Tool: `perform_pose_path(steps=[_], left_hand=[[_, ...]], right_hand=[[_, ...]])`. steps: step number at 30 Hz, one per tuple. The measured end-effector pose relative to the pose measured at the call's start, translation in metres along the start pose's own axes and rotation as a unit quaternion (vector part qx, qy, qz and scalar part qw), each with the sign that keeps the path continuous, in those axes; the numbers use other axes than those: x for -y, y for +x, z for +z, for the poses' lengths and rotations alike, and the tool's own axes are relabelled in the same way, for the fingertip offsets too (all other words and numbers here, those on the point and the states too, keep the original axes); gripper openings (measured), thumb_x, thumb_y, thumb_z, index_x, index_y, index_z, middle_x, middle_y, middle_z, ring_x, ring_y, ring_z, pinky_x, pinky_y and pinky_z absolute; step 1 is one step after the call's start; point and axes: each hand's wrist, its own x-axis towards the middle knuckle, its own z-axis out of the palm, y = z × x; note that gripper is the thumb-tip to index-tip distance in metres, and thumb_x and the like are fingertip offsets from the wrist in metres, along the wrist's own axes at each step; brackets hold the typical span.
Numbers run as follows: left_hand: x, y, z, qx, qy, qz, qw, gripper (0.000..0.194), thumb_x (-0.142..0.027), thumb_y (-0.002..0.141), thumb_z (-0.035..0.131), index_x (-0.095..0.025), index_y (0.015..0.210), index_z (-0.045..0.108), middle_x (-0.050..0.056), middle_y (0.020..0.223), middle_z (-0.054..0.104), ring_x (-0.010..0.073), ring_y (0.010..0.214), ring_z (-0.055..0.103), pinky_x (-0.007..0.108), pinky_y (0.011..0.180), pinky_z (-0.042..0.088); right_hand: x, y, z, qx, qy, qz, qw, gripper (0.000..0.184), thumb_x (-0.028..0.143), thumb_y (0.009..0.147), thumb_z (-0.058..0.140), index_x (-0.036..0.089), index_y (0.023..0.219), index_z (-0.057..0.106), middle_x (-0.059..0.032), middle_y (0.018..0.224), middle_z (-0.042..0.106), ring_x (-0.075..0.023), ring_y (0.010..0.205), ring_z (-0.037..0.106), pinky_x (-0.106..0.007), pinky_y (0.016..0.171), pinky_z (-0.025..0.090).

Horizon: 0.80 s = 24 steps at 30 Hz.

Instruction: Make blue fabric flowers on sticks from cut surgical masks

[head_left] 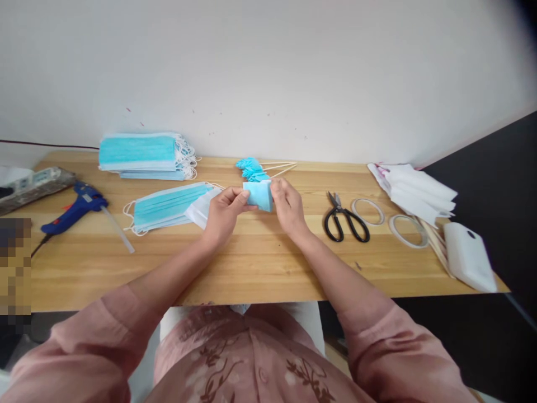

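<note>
Folded blue piece (258, 196): held up between two hands over the middle of the tabletop (235, 274), nearer the back edge than the front.
Left hand (224, 215): pinching the piece's left side between thumb and fingers, with a grip closed down on it.
Right hand (288, 204): pinching the right side, likewise with a closed grip.
Front edge: bordered by a broad band of plain wood, crossed by both forearms (168, 266).
Room to the right: bare wood from the right hand to the black-handled scissors (346, 221).
Back edge: lined with stacked blue masks (138, 151) left of centre; at the middle, holding a ruffled blue bunch (251, 169) just behind the folded piece, beside pale sticks (280, 166).
Left of the hands: more blue masks (168, 207), partly under a white sheet (203, 208).
Left edge: occupied by a power strip (37, 187) and, just inside, a blue glue gun (78, 210) with a clear glue stick (118, 229).
Right edge: crowded with white sheets (419, 190), two tape rings (409, 231) and, near the front corner, a white case (470, 256).
Writing: possibly printed on the glue gun's pale label (87, 197), too small to read.
</note>
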Motion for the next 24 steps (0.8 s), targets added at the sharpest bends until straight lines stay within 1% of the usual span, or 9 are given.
perform_pose_path(steps=[2, 3, 5, 8, 13, 18, 24], left_hand=[[0.0003, -0.0040, 0.0027, 0.012, -0.007, -0.012, 1.000, 0.038, -0.047, 0.068, 0.088, -0.014, 0.077, 0.071, 0.000, 0.075, 0.068, 0.0129, 0.072, 0.066, 0.034, 0.078, 0.064], [0.0007, -0.0058, 0.0038, 0.019, -0.011, -0.019, 1.000, 0.037, -0.046, 0.068, 0.087, -0.014, 0.078, 0.071, 0.000, 0.076, 0.069, 0.0129, 0.073, 0.067, 0.034, 0.078, 0.064], [0.0016, -0.0086, 0.0055, 0.025, -0.022, -0.033, 0.999, 0.037, -0.045, 0.068, 0.088, -0.014, 0.079, 0.072, 0.000, 0.078, 0.070, 0.0124, 0.073, 0.066, 0.033, 0.077, 0.063], [0.0029, -0.0103, 0.0063, 0.019, -0.038, -0.049, 0.998, 0.037, -0.044, 0.067, 0.089, -0.014, 0.078, 0.072, 0.000, 0.077, 0.068, 0.0114, 0.071, 0.065, 0.032, 0.076, 0.063], [0.0027, -0.0096, 0.0060, 0.010, -0.047, -0.056, 0.997, 0.038, -0.043, 0.065, 0.090, -0.013, 0.077, 0.071, 0.000, 0.075, 0.067, 0.0120, 0.071, 0.064, 0.033, 0.075, 0.063], [0.0010, -0.0098, 0.0072, 0.029, -0.053, -0.057, 0.997, 0.039, -0.044, 0.064, 0.091, -0.013, 0.074, 0.070, 0.000, 0.075, 0.067, 0.0119, 0.071, 0.064, 0.032, 0.073, 0.063], [-0.0010, -0.0090, 0.0083, 0.053, -0.059, -0.060, 0.995, 0.040, -0.046, 0.065, 0.090, -0.013, 0.073, 0.068, 0.000, 0.073, 0.065, 0.0117, 0.069, 0.063, 0.031, 0.073, 0.062]], right_hand=[[0.0013, -0.0020, 0.0041, -0.003, -0.020, -0.008, 1.000, 0.046, 0.060, 0.096, 0.051, 0.021, 0.072, 0.054, 0.0037, 0.063, 0.049, -0.0119, 0.061, 0.046, -0.026, 0.058, 0.037], [0.0017, -0.0027, 0.0058, -0.005, -0.028, -0.007, 1.000, 0.046, 0.057, 0.096, 0.052, 0.021, 0.068, 0.048, 0.0049, 0.060, 0.043, -0.0108, 0.058, 0.041, -0.026, 0.056, 0.034], [0.0021, -0.0034, 0.0080, -0.021, -0.047, -0.010, 0.999, 0.046, 0.052, 0.096, 0.054, 0.022, 0.065, 0.040, 0.0062, 0.058, 0.036, -0.0097, 0.056, 0.035, -0.026, 0.055, 0.029], [0.0021, -0.0033, 0.0086, -0.054, -0.072, -0.018, 0.996, 0.046, 0.049, 0.096, 0.052, 0.022, 0.064, 0.034, 0.0068, 0.057, 0.031, -0.0093, 0.055, 0.031, -0.025, 0.054, 0.027], [0.0015, -0.0023, 0.0053, -0.071, -0.102, -0.040, 0.991, 0.047, 0.049, 0.097, 0.051, 0.022, 0.063, 0.032, 0.0066, 0.056, 0.031, -0.0093, 0.054, 0.030, -0.025, 0.053, 0.027], [0.0016, -0.0003, 0.0008, -0.078, -0.140, -0.068, 0.985, 0.043, 0.044, 0.098, 0.050, 0.022, 0.063, 0.037, 0.0062, 0.056, 0.034, -0.0097, 0.054, 0.032, -0.025, 0.055, 0.027], [0.0037, 0.0004, 0.0014, -0.081, -0.122, -0.061, 0.987, 0.041, 0.044, 0.099, 0.048, 0.022, 0.065, 0.041, 0.0056, 0.057, 0.037, -0.0103, 0.055, 0.035, -0.025, 0.055, 0.029]])
